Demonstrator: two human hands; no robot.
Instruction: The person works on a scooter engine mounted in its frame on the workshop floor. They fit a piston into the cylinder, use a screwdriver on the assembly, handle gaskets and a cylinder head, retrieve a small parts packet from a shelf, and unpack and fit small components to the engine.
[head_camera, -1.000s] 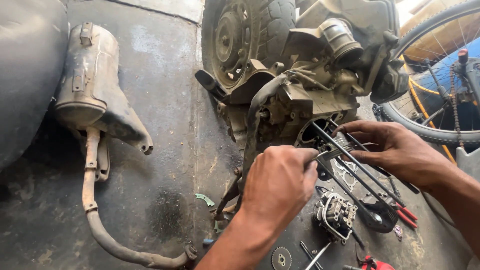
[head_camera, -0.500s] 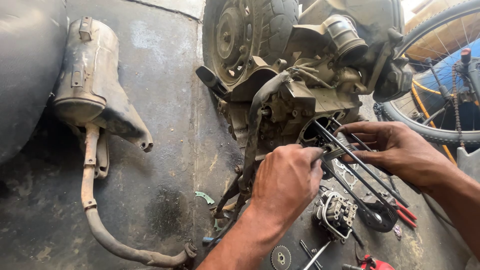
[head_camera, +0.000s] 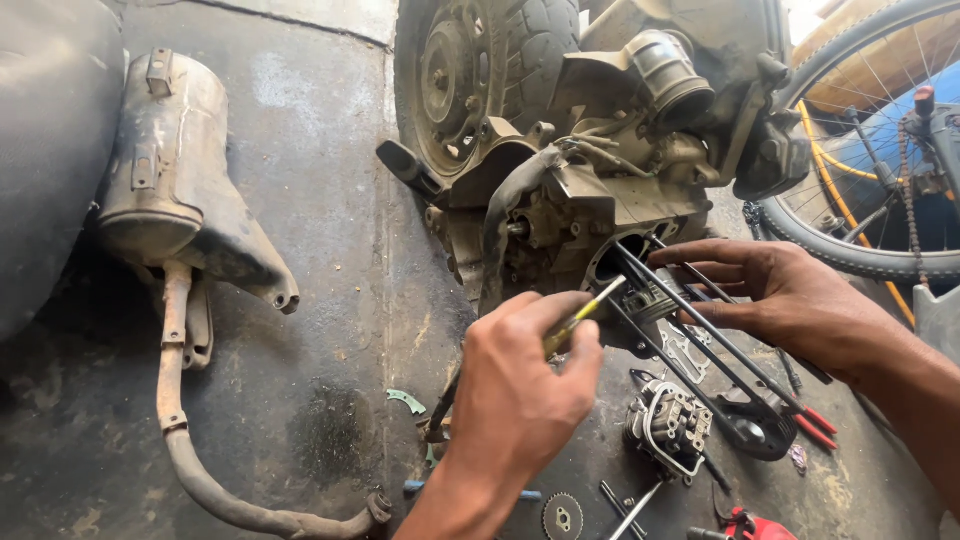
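While the left hand (head_camera: 520, 385) closes its grip around a yellow-handled screwdriver (head_camera: 582, 312), the tip points into the open bore of the engine case (head_camera: 610, 215), which lies on the concrete floor (head_camera: 320, 230) under the rear wheel (head_camera: 475, 75). The right hand (head_camera: 790, 300) has its fingers spread apart, steadying the long black studs (head_camera: 690, 345) that stick out of the case; it clamps nothing. Working well here probably means small, careful levering with the tip while the other hand keeps the studs from flexing. What the tip touches inside the bore is hidden in shadow. The small parts (head_camera: 670, 425) on the floor below are hard to identify, and the bicycle wheel (head_camera: 870, 130) is cut off.
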